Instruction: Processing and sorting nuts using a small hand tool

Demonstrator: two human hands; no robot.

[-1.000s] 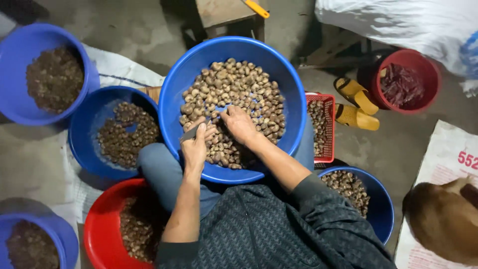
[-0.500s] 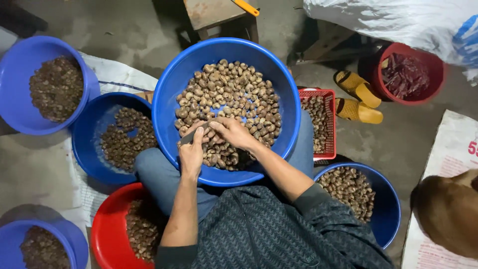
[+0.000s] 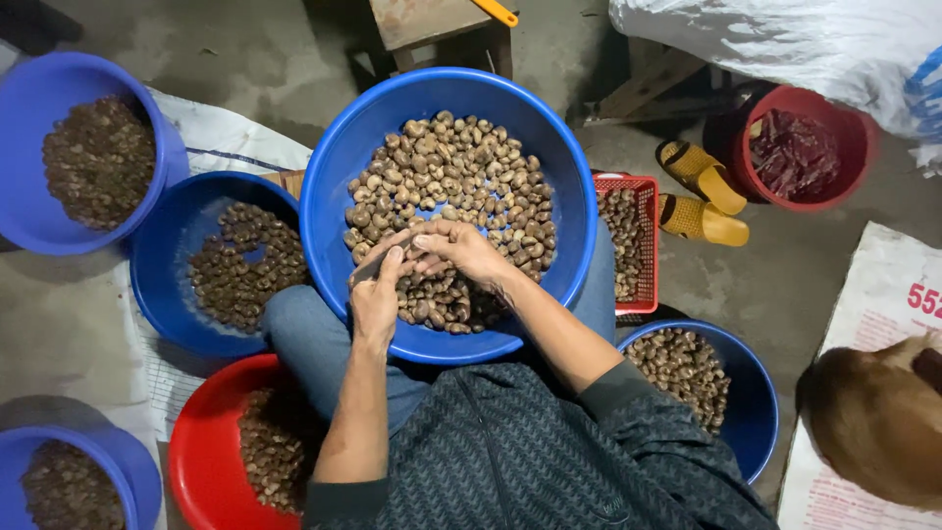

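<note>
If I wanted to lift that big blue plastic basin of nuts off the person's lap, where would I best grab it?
Probably by the rolled rim of the big blue plastic basin, one hand on each side, left and right. It is round and wide with sloping walls and no handles in view, so only the rim offers a hold. The near edge is taken up by the person's left hand and right hand.

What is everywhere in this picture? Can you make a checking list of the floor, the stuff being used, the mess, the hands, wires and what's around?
Surface: grey concrete floor, sacks spread on it.
Job's things: big blue basin of nuts on the lap; small dark tool.
Clutter: more blue basins, red basin, red basket, red bucket, all filled.
Grippers: left hand grips the tool; right hand pinches a nut against it.
Cables: nothing seen.
Surroundings: yellow sandals, wooden stool, white sack, brown animal.
</note>
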